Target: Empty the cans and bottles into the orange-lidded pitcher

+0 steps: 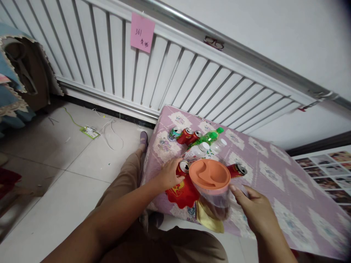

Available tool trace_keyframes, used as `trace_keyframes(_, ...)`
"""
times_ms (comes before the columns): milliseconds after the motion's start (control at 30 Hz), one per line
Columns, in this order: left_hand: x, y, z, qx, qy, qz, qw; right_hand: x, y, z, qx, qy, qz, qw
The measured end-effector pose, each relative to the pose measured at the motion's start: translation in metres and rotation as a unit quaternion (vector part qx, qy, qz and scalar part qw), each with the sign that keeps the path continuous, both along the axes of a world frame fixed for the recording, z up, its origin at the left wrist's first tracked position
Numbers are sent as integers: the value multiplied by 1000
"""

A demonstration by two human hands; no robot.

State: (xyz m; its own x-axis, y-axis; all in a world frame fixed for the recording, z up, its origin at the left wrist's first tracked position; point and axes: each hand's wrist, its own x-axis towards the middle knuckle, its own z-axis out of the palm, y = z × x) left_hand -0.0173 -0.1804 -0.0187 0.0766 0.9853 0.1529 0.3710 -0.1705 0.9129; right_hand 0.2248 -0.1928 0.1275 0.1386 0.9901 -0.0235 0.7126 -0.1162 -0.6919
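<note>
Head view: a person sits at a low table [276, 171] covered in a lilac patterned cloth.
Left hand [168, 175]: curled around a red can [183, 167], fingers gripping its side; the can lies tilted with its top facing up.
Right hand [253, 206]: half open, thumb and fingertips touching the clear wall of a pitcher [215, 190]; no full grip shows.
Pitcher: between the two hands, upright, capped with an orange lid [210, 175].
Under the hands: a red cloth piece [182, 193] with gold print beneath the left hand; a yellow cloth [210, 219] hangs over the table edge just below the pitcher.
Beyond the right hand: a second red can [237, 170] on its side, just behind the lid.
Beyond the left hand: a green-and-white can [174, 133], two more red cans [189, 136], a green bottle [208, 138] and clear bottles [203, 149], all lying down in a cluster.
Far behind: a white radiator [170, 69] bearing a pink note [142, 33].
</note>
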Motion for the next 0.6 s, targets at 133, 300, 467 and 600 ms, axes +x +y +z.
trace_keyframes(133,0,1,-2,4,-4,0,1000,1,0,-1,6,-3,3,1000)
trace_keyframes(300,0,0,0,3,-3,2,1000,0,-2,1,5,-13,6,1000)
trace_keyframes(467,-1,-1,2,8,-6,2,1000,-2,-3,2,12,-27,7,1000)
trace_keyframes(600,0,0,0,5,-6,3,1000,-1,-1,2,6,-26,12,1000)
